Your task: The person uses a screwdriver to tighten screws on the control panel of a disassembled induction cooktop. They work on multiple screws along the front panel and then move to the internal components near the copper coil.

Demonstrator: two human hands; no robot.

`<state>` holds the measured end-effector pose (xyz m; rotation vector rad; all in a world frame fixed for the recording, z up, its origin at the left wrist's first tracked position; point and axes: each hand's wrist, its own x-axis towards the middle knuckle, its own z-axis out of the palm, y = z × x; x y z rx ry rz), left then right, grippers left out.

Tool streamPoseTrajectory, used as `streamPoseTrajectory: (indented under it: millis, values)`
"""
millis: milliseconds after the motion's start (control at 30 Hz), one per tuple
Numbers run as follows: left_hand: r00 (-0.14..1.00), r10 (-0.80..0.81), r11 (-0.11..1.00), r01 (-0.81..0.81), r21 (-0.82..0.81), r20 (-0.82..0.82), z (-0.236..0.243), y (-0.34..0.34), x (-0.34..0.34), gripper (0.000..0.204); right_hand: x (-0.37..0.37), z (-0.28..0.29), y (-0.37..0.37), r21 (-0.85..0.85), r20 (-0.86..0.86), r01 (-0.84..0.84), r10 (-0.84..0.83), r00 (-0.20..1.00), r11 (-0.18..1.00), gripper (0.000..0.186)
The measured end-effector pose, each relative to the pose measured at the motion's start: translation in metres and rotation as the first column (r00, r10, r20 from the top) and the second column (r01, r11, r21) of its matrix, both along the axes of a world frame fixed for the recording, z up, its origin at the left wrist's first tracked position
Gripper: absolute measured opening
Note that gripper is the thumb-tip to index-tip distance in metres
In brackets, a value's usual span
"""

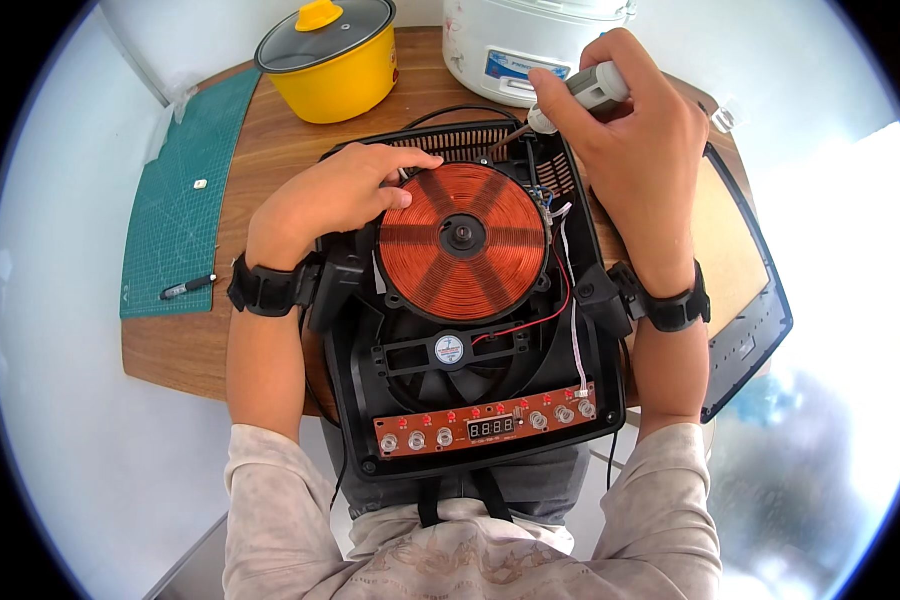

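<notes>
An opened induction cooker base [610,375], a black plastic housing, lies in front of me, its near end overhanging the table's front edge. Inside sits a round copper coil [425,265] with dark radial bars. My left hand [335,195] grips the coil's upper left rim, thumb on the windings and index finger stretched along the edge. In my right hand [645,140] is a screwdriver [595,90] with a grey and white handle. Its shaft slants down to the left, the tip at a mounting tab on the coil's far edge. Whether the tip is seated on a screw is too small to tell.
Nearer me are a fan [448,385] and an orange-brown control board [450,432]; thin wires run along the right. A green cutting mat [185,200] holds a pen [188,287]. A yellow pot [340,85] and white appliance [500,30] stand behind. The cooker's panel [730,250] lies right.
</notes>
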<state>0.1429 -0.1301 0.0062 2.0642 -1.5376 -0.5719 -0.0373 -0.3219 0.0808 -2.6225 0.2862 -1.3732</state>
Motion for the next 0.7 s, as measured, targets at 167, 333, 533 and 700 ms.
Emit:
streamPoseTrajectory:
  millis: [167, 333, 533, 700]
  values:
    - [0.999, 0.021, 0.999, -0.020, 0.032, -0.028, 0.0045, -0.0003, -0.0027, 0.053, -0.0001, 0.0001, 0.0012, -0.004, 0.013, 0.004, -0.004, 1.000, 1.000, 0.033]
    - [0.998, 0.042, 0.998, -0.040, 0.047, -0.041, 0.0055, 0.0000, -0.0032, 0.051, 0.0023, -0.0028, 0.0000, 0.005, 0.017, -0.008, 0.008, 1.000, 1.000, 0.033]
    - [0.999, 0.041, 0.998, -0.039, 0.041, -0.028, 0.0036, 0.0000, -0.0023, 0.050, 0.0019, -0.0006, 0.0034, 0.017, 0.010, 0.010, -0.010, 1.000, 1.000, 0.033]
    - [0.998, 0.062, 0.995, -0.060, 0.081, -0.031, 0.0107, -0.0005, -0.0068, 0.049, 0.0022, -0.0020, 0.0047, 0.052, 0.007, -0.001, 0.000, 1.000, 0.999, 0.033]
